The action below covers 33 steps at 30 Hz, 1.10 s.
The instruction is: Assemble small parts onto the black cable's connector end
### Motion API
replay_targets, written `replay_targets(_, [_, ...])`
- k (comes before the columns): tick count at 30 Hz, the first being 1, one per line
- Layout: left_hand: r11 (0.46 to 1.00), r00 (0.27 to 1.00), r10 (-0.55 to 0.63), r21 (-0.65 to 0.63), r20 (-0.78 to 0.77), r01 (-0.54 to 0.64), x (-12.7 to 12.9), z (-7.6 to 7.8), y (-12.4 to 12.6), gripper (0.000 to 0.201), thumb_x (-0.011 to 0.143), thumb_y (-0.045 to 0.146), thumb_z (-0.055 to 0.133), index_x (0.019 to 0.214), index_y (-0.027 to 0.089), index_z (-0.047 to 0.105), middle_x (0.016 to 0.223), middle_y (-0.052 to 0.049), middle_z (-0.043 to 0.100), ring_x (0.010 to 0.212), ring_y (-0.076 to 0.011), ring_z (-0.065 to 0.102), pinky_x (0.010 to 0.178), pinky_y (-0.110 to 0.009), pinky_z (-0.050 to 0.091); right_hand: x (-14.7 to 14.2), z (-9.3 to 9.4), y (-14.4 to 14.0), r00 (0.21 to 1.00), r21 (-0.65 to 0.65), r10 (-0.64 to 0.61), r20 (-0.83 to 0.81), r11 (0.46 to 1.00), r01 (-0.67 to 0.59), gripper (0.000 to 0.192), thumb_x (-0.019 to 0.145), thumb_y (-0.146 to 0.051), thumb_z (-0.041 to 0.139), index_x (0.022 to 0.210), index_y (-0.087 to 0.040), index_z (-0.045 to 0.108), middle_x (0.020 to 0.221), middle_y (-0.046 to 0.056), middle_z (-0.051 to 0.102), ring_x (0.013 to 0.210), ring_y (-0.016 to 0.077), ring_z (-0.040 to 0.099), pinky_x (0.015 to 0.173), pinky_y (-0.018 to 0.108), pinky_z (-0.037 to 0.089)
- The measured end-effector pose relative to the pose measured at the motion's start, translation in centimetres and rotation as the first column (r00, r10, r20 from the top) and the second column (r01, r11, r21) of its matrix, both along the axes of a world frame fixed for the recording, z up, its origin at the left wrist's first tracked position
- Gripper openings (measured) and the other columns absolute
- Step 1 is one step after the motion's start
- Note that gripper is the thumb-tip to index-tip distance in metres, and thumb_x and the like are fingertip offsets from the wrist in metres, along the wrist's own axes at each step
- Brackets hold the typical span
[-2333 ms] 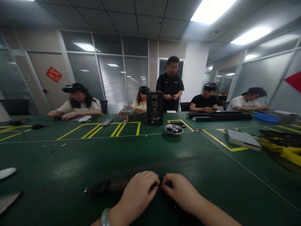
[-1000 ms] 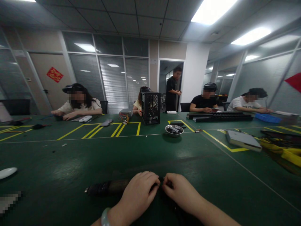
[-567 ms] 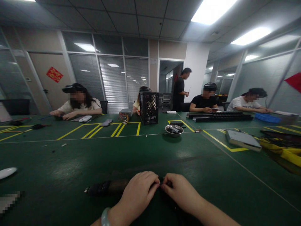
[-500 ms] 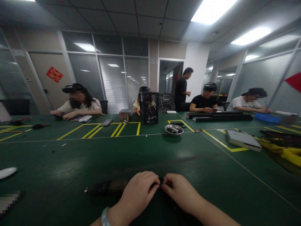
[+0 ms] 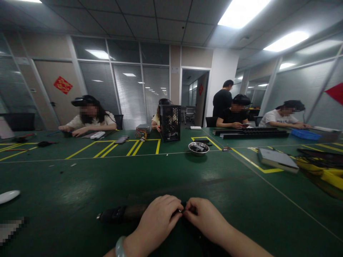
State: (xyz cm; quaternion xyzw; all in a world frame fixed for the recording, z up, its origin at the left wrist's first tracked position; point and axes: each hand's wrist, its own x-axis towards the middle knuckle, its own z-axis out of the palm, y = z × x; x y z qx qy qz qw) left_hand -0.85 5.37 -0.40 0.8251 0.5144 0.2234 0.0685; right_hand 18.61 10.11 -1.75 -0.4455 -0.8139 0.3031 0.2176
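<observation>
Both hands meet low at the near edge of the green tabletop (image 5: 171,178), knuckles up and fingertips pinched together over a small bright part that is too small to identify. The left hand (image 5: 158,217) curls its fingers down onto the right end of a dark, rod-like tool (image 5: 120,213) that lies flat on the tabletop and stretches away to the left; holding it pressed down this way looks meant to keep it from rolling. The right hand (image 5: 205,217) is clenched in a fine pinch touching the left fingertips, a grip suited to small work at the tool's end. What lies under the palms is hidden.

Well apart, across the tabletop, a metal bowl (image 5: 198,147) sits near the yellow floor-style markings, with a black perforated computer case (image 5: 169,122) upright behind it. Other people sit along the far side at their own work.
</observation>
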Motion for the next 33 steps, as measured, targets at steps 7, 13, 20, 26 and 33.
replay_targets(7, [0.996,0.996,0.084,-0.032,0.020,-0.083,0.08,-0.23,0.20,0.011,0.085,0.026,0.061,0.096,0.025,0.062,0.103,0.001,0.065,0.096,-0.0184,0.059,0.088,-0.033,0.044,0.03,-0.25,0.14,1.000,-0.008,0.011,-0.024,1.000,-0.011,0.010,0.082,-0.024,0.059,0.080,-0.020,0.068,0.076,-0.001,0.069,0.069,0.0130,0.060,0.059,0.020,0.037])
replay_targets(13, [1.000,0.999,0.016,-0.011,0.048,-0.015,-0.08,0.06,-0.04,0.008,0.087,0.024,0.059,0.095,0.025,0.063,0.105,0.001,0.066,0.099,-0.0181,0.059,0.090,-0.033,0.044,0.09,0.00,-0.02,1.000,0.003,0.009,-0.021,1.000,-0.009,0.010,0.082,-0.024,0.059,0.081,-0.022,0.069,0.078,-0.001,0.070,0.073,0.0138,0.061,0.062,0.020,0.037])
replay_targets(20, [1.000,0.998,-0.025,-0.004,0.054,0.025,0.18,0.66,-0.39,0.016,0.090,0.020,0.053,0.100,0.028,0.062,0.104,0.003,0.065,0.097,-0.0168,0.058,0.089,-0.032,0.042,0.08,0.07,-0.04,0.999,-0.025,0.004,-0.037,1.000,-0.005,0.009,0.082,-0.025,0.061,0.080,-0.022,0.069,0.077,-0.002,0.069,0.073,0.0132,0.061,0.063,0.020,0.036])
replay_targets(26, [0.997,0.998,0.066,-0.033,0.022,-0.066,0.18,0.07,-0.12,0.015,0.083,0.019,0.060,0.097,0.026,0.059,0.098,0.003,0.063,0.092,-0.0180,0.056,0.084,-0.032,0.042,-0.10,0.03,-0.09,0.999,-0.044,-0.005,-0.042,0.999,0.004,0.010,0.082,-0.026,0.060,0.080,-0.022,0.069,0.078,-0.002,0.069,0.072,0.0130,0.061,0.062,0.020,0.037])
replay_targets(33, [0.999,0.999,0.043,-0.010,0.001,-0.043,0.01,0.22,-0.32,0.013,0.085,0.019,0.056,0.096,0.024,0.060,0.100,0.001,0.062,0.093,-0.0174,0.055,0.086,-0.031,0.040,-0.06,-0.26,0.31,0.999,0.007,-0.022,-0.039,1.000,0.022,0.009,0.081,-0.022,0.057,0.078,-0.019,0.065,0.073,-0.001,0.067,0.068,0.0131,0.060,0.060,0.020,0.037])
